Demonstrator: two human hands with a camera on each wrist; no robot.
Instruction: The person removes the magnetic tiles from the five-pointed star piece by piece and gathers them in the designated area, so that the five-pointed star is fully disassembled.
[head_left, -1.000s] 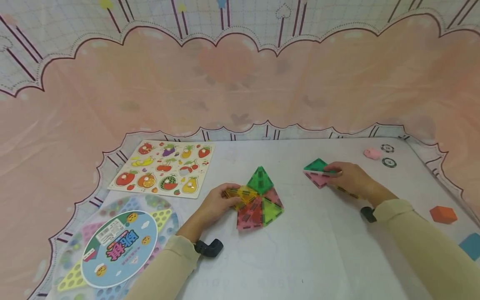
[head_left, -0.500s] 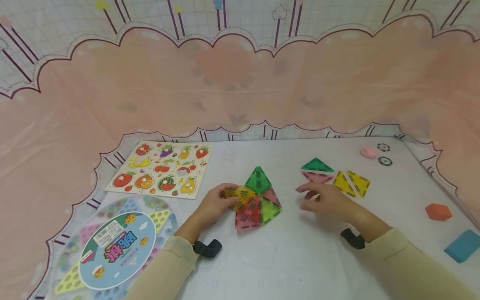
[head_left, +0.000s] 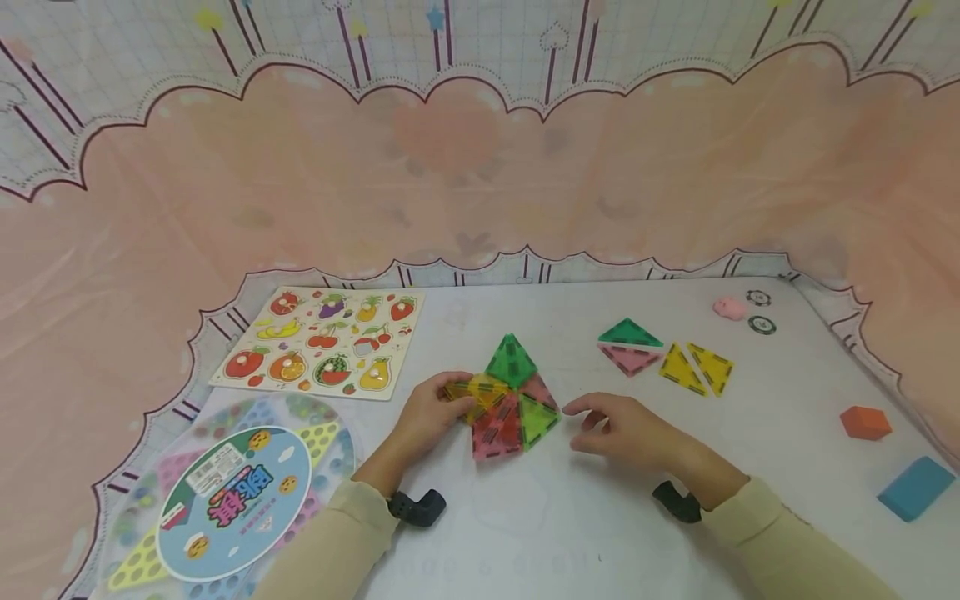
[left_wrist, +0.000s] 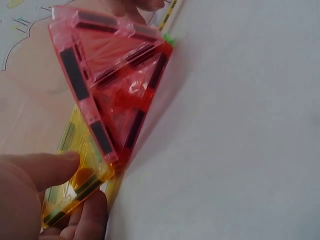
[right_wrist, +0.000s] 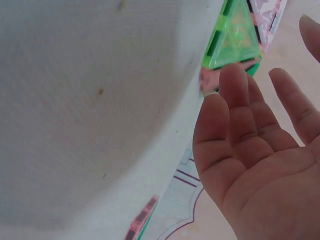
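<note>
I'm seeing plain beige sleeves (head_left: 802, 550) from over here, cuffs (head_left: 367, 507) kinda look folded back, plus a chunky curvy black gadget (head_left: 429, 508) on each wrist (head_left: 381, 473), basically matching.

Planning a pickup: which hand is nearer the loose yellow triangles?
Right. Right hand: left and nearside of the yellow triangles. Left hand: farther left, gripping the tile model.

My white table (head_left: 645, 550) carries a fruit puzzle (head_left: 318, 342), Chinese checkers (head_left: 232, 502), magnetic tiles (head_left: 497, 428), two blocks (head_left: 915, 490), a pink figurine (head_left: 729, 308), two chips (head_left: 762, 325).

Peach scalloped cloth (head_left: 300, 200) hangs behind a white table (head_left: 600, 533).
</note>
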